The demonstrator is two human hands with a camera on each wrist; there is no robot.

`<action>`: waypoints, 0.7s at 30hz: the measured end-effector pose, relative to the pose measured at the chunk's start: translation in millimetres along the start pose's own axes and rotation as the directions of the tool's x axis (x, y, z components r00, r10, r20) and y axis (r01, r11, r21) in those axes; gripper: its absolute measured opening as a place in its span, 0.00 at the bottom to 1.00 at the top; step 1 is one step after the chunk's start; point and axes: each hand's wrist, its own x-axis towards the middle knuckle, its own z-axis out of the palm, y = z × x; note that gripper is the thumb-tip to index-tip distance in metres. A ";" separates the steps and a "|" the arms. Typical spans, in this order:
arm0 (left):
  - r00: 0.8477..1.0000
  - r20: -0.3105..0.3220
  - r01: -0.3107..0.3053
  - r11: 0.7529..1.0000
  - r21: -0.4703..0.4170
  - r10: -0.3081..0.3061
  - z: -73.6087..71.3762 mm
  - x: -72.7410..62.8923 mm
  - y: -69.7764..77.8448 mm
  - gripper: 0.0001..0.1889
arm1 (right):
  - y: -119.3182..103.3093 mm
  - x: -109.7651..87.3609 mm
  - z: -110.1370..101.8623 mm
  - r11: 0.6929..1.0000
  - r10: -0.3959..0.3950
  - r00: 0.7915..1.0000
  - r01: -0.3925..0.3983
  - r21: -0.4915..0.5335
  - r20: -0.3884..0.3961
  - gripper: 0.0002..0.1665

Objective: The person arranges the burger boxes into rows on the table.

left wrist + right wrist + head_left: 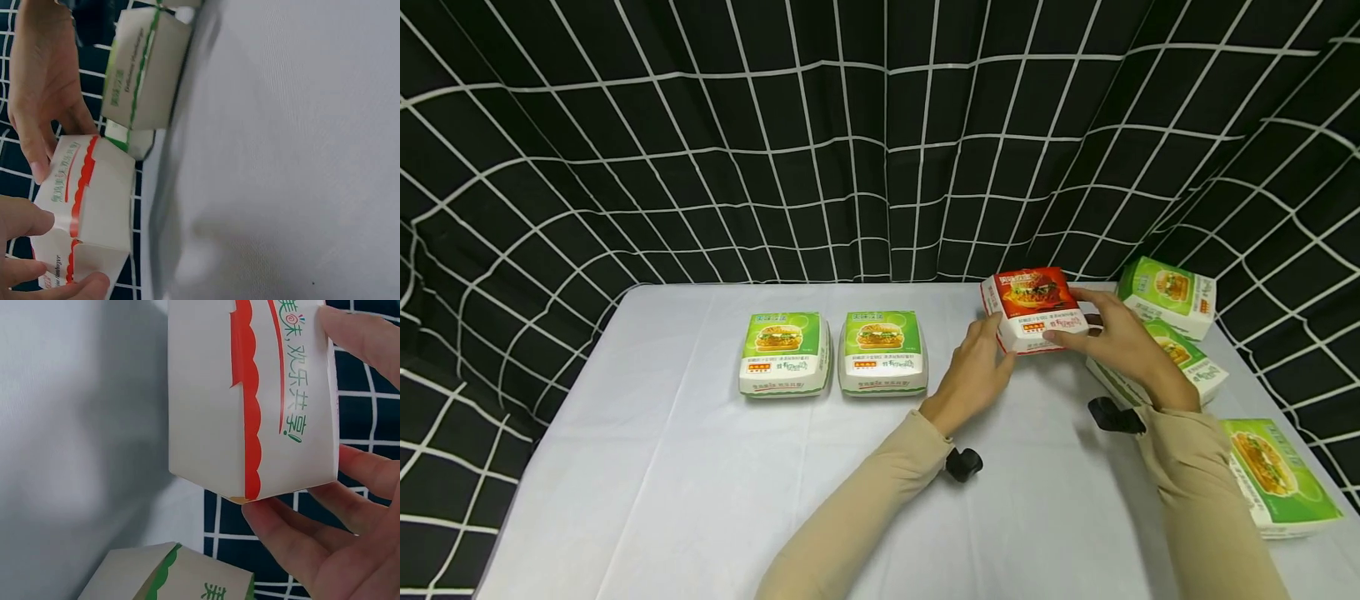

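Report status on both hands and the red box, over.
Left hand, right hand: holding red box, opposite sides. Possible snag: two green boxes beside right hand.

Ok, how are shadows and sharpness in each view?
Head: soft shadow beside the right sleeve on the white table; curtain lines bend, folds or lens unclear. Left wrist: diffuse shadows, small print slightly soft. Right wrist: broad shadow, crisp lettering on the red-trimmed box.

From here, the red box point(206, 412) in the grip reads 美味,欢乐共享! in green along its side; black "Hamburger" shows by the left hand point(973, 371). Just beside the right hand point(1105, 333), a green-trimmed box point(153, 75) says "Delicious Hamburger". Left of the grip, two green-topped boxes point(785, 358) carry lettering too small to make out.
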 end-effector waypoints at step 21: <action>0.996 0.014 -0.088 0.996 0.008 0.088 -15.5 -42.6 -4.4 0.32 | -9.5 -34.3 22.9 0.996 -0.061 0.994 0.066 0.054 -0.096 0.51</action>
